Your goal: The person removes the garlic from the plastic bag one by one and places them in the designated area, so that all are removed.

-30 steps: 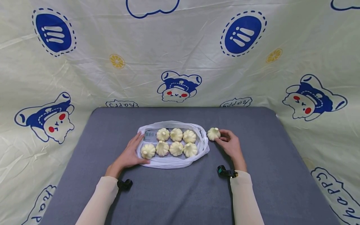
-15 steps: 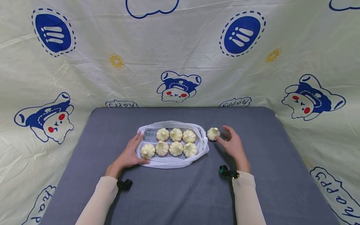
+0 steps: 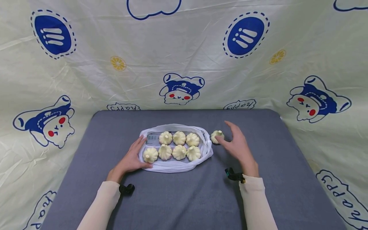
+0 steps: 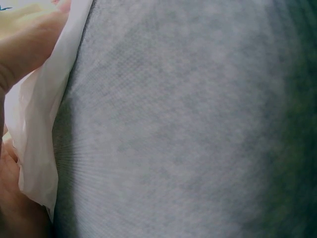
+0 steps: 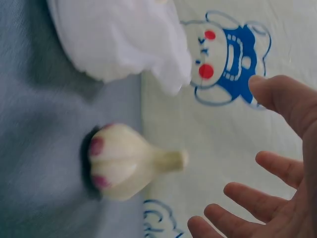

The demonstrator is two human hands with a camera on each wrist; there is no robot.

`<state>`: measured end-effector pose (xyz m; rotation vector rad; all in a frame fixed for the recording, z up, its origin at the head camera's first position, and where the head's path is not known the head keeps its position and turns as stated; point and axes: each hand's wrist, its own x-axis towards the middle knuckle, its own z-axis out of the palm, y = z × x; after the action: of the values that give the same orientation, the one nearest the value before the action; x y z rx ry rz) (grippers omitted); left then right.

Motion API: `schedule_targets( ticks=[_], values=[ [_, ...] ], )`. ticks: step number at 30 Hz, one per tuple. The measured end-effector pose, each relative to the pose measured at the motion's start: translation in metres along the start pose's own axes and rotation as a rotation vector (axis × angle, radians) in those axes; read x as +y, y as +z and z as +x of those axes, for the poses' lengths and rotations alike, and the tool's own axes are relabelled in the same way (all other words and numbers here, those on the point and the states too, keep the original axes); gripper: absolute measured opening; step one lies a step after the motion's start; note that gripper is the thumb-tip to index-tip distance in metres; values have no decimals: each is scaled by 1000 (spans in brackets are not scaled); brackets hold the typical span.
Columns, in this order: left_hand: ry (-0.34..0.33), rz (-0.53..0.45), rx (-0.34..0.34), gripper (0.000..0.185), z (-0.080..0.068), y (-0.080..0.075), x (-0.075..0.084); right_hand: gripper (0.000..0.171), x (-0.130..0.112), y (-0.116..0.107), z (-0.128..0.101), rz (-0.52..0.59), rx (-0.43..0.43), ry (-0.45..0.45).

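Near the middle of the table is a white plastic bag (image 3: 174, 167), its mouth spread around a tray holding several garlic bulbs (image 3: 179, 152). My left hand (image 3: 133, 157) grips the bag's left end, thumb toward the front; in the left wrist view the thumb (image 4: 29, 47) lies against the white plastic, most of the hand cut off. Just right of the bag, a single garlic bulb (image 3: 217, 137) stands on the table, stem up. My right hand (image 3: 236, 143) is spread beside it, holding nothing. In the right wrist view this bulb (image 5: 124, 162) shows purple marks, apart from the fingers (image 5: 252, 198).
A grey cloth covers the table (image 3: 184, 201). Behind and beside it hangs a pale printed curtain (image 3: 184, 41). The tray's back left spot shows a printed label (image 3: 152, 139) and no bulb.
My right hand has let go of the single bulb, spread its fingers and drawn slightly up and right. The bulb stays beside the bag. My left hand keeps its place.
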<state>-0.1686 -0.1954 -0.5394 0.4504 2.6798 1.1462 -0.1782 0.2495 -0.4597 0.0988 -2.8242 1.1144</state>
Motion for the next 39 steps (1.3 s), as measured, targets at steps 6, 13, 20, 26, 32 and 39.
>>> schedule_targets(
  ticks=[6, 13, 20, 26, 32, 39],
  values=[
    [13, 15, 18, 125, 0, 1, -1, 81, -22, 4, -2, -1, -51, -106],
    [-1, 16, 13, 125, -1, 3, -2, 84, -47, 9, -4, -20, -136, -146],
    [-1, 23, 10, 125, 0, 3, -2, 93, -70, 14, -6, -102, -220, -225],
    [-4, 20, 3, 125, 0, 3, -2, 98, -87, 26, -5, -211, -259, -344],
    [4, 21, 7, 125, 0, 2, 0, 97, -103, 39, -7, -234, -335, -446],
    [11, 29, 14, 124, 1, 2, 0, 96, -119, 60, -9, -193, -417, -499]
  ],
)
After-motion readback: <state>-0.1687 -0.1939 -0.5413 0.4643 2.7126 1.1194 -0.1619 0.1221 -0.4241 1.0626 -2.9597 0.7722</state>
